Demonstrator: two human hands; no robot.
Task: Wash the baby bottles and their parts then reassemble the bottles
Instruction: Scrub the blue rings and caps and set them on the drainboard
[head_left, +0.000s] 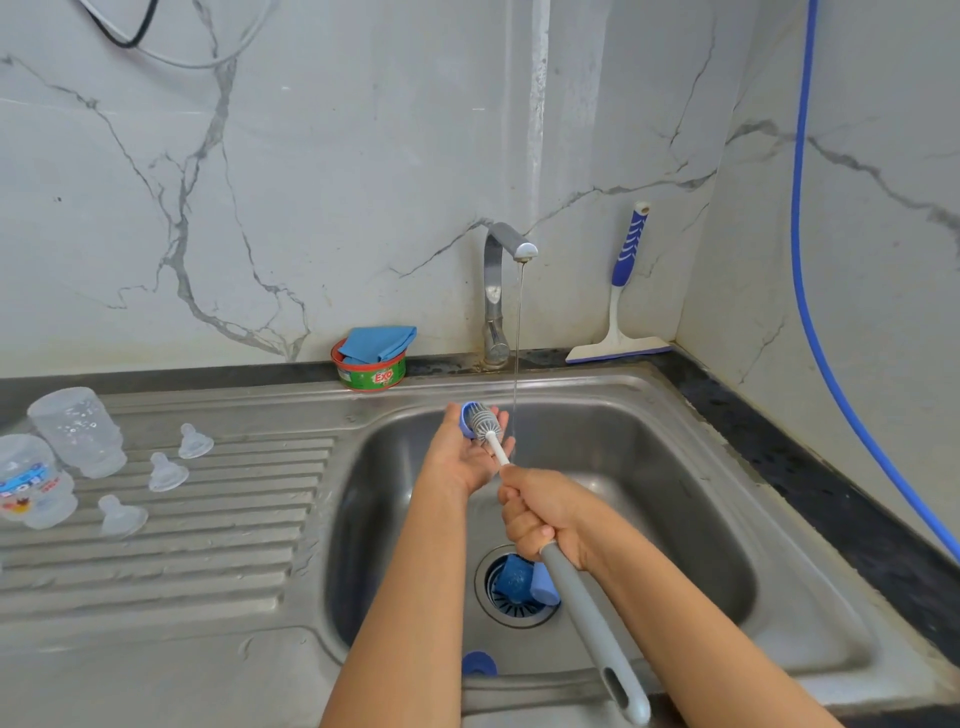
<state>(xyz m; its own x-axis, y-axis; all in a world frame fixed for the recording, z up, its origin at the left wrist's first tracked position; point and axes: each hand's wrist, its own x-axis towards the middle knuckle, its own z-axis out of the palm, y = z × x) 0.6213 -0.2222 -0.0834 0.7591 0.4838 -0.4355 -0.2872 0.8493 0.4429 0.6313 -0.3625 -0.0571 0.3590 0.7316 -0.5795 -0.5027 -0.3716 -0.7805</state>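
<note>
Steel sink (675, 395), with the basin in the middle and a ribbed drainboard (208, 545) at nine o'clock. Over the basin the left hand (467, 457) lies palm up, its grip curled round a blue ring (467, 418). The bristled head of a brush (569, 590) is pushed into that ring. The right hand (540, 514), at five o'clock from the left, has its grip clamped on the brush where the white stem meets the grey handle. The handle runs on toward five o'clock, past the near rim.

A thin stream falls from the tap (506, 249) at twelve o'clock, just right of the left hand (whether it wets the fingers I cannot tell).

On the drainboard two clear bottles (78, 431) sit side by side at the far left, one of them printed. Three clear teats (166, 473) stand apart on the ribs beside them. Two blue caps (514, 577) lie on the drain at six o'clock, partly hidden by the handle. Another blue piece (479, 664) shows at the near wall.

At eleven o'clock a tub (370, 371) holds a blue cloth (379, 343). At one o'clock a squeegee (623, 291) leans on the wall from the dark desk (779, 441). A blue hose (802, 234) hangs at three o'clock.
</note>
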